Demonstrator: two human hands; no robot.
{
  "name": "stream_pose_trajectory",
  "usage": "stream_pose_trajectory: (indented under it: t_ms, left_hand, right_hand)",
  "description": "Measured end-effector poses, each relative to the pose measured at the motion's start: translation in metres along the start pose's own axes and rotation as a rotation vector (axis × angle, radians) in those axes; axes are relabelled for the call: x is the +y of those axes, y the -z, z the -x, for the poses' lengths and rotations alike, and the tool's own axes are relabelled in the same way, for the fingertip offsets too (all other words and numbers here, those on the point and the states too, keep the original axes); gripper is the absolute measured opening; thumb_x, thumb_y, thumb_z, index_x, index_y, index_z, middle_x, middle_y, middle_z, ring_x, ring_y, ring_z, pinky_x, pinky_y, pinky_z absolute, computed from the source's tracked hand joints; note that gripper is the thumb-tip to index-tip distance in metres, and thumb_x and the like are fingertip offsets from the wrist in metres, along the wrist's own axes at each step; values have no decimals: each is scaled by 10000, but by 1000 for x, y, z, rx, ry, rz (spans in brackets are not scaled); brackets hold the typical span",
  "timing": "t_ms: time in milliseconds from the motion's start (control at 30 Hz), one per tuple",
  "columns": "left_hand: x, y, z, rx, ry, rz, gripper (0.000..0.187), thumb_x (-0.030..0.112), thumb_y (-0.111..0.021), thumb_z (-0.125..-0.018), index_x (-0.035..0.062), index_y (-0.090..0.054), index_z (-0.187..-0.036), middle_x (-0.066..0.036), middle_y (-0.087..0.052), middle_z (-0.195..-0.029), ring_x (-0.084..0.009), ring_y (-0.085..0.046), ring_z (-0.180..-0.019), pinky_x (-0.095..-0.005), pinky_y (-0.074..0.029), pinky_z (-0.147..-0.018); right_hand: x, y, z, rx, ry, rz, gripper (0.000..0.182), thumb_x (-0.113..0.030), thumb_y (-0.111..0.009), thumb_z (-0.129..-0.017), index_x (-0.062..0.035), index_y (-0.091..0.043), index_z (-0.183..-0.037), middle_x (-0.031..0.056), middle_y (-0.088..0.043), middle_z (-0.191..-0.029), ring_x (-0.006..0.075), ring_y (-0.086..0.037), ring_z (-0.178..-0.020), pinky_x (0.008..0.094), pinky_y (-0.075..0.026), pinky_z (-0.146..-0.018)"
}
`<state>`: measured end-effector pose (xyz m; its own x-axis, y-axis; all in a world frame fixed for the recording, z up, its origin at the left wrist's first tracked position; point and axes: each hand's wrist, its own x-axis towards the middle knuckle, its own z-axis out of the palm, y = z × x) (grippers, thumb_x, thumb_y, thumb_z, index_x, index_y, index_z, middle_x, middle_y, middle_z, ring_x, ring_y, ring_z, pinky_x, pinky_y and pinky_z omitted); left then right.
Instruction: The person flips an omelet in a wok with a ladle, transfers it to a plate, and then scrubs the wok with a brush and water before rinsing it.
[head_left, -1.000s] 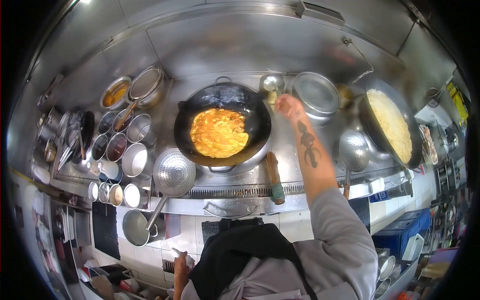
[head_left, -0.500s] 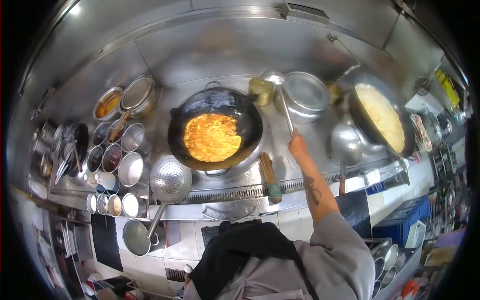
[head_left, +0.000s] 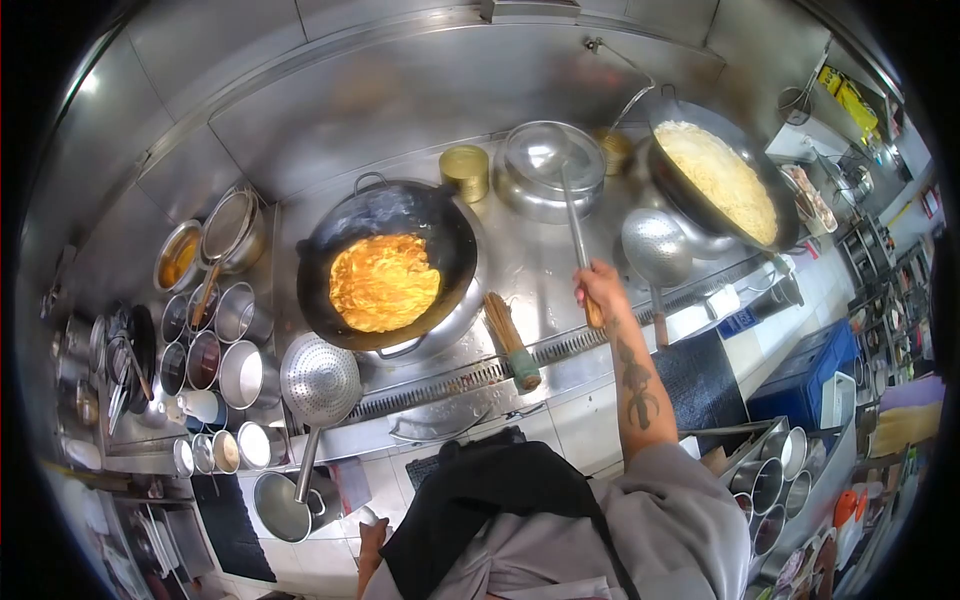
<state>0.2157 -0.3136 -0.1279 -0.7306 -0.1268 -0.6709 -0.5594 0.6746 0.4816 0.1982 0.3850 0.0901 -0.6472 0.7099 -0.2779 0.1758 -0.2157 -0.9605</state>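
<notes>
My right hand (head_left: 600, 290) grips the wooden end of a long metal ladle (head_left: 570, 205). The ladle's bowl rests over a lidded steel pot (head_left: 520, 190) behind the stove. A black wok (head_left: 385, 262) to the left holds a flat yellow omelette (head_left: 385, 283). My left hand (head_left: 368, 537) hangs low at my side by the floor, holding something white; its fingers are mostly hidden.
A second wok (head_left: 720, 180) of pale noodles sits at the right. A bamboo brush (head_left: 510, 340) lies on the stove edge. Two perforated skimmers (head_left: 320, 380) (head_left: 655, 250) rest nearby. Several seasoning tins (head_left: 215, 340) stand at the left. A small can (head_left: 465, 172) is behind the wok.
My right hand has pulled back from the rear of the stove toward me, sliding down to the ladle's handle. The view has shifted, moving everything leftward.
</notes>
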Motion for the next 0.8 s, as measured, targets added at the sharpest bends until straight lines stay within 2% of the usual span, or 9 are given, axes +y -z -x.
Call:
stream_pose_trajectory:
  t_ms: [67, 133, 233, 333, 433, 533, 633, 667, 800]
  left_hand:
    - [15, -4, 12, 45, -105, -206, 590, 246, -700, -685, -125, -431, -1056, -203, -572, -924, -266, -569, -815, -391, -478, -700]
    - [7, -8, 10, 18, -76, -195, 549, 245, -690, -698, -109, -455, -1045, -183, -578, -904, -250, -568, -805, -385, -475, -693]
    - [-41, -19, -8, -82, 104, 37, 512, 237, -676, -717, -87, -479, -1061, -161, -583, -899, -237, -571, -808, -378, -472, -702]
    - [-37, -21, -4, -62, 88, -45, 501, 239, -671, -726, -74, -483, -1070, -156, -586, -901, -242, -575, -804, -378, -475, -696]
    - [-29, -23, -1, -63, 69, -70, 490, 241, -667, -736, -60, -487, -1079, -151, -588, -902, -247, -580, -801, -379, -478, -689]
    - [-24, -22, -1, -65, 55, -82, 480, 243, -663, -745, -46, -491, -1087, -146, -591, -904, -252, -584, -798, -380, -481, -683]
    - [-17, -21, 1, -70, 46, -73, 469, 245, -659, -755, -32, -495, -1096, -142, -593, -906, -257, -589, -795, -381, -483, -677]
    - [-20, -19, 2, -70, 48, -64, 466, 246, -658, -758, -27, -496, -1099, -140, -594, -906, -259, -591, -794, -381, -484, -675]
    - [-19, -17, -2, -109, 26, -20, 452, 248, -652, -771, -9, -502, -1111, -134, -597, -908, -266, -597, -790, -382, -488, -667]
  right_hand:
    - [-14, 4, -7, 126, 57, 55, 61, -55, -539, -797, 5, -541, -807, 58, -524, -586, 135, -514, -421, 295, -424, -365]
    - [-13, 15, -27, 271, 175, 242, 101, -69, -545, -784, 31, -538, -799, 83, -544, -589, 168, -539, -428, 320, -435, -369]
    - [10, 39, -60, 348, 341, 412, 120, -80, -543, -778, 39, -534, -795, 98, -550, -595, 187, -547, -427, 329, -440, -376]
    - [17, 44, -78, 382, 314, 492, 129, -83, -529, -783, 44, -533, -795, 96, -561, -605, 188, -548, -433, 323, -439, -389]
    - [-5, 28, -76, 228, 85, 267, 104, -74, -522, -810, 26, -550, -800, 69, -554, -614, 177, -535, -457, 306, -432, -411]
    - [-14, 31, -88, -51, -173, -257, 124, -95, -513, -828, 23, -549, -817, 60, -550, -616, 185, -522, -468, 321, -417, -429]
    - [-19, 47, -78, -578, -415, -1184, 159, -86, -480, -862, 41, -527, -945, 40, -523, -672, 145, -515, -531, 286, -420, -495]
    - [-21, 48, -61, -635, -307, -1281, 231, -82, -475, -878, 62, -474, -1059, 31, -513, -730, 121, -520, -589, 280, -435, -556]
    - [-15, 59, -18, -560, -316, -1296, 245, -94, -475, -882, 51, -468, -1079, 30, -528, -759, 115, -504, -572, 276, -427, -526]
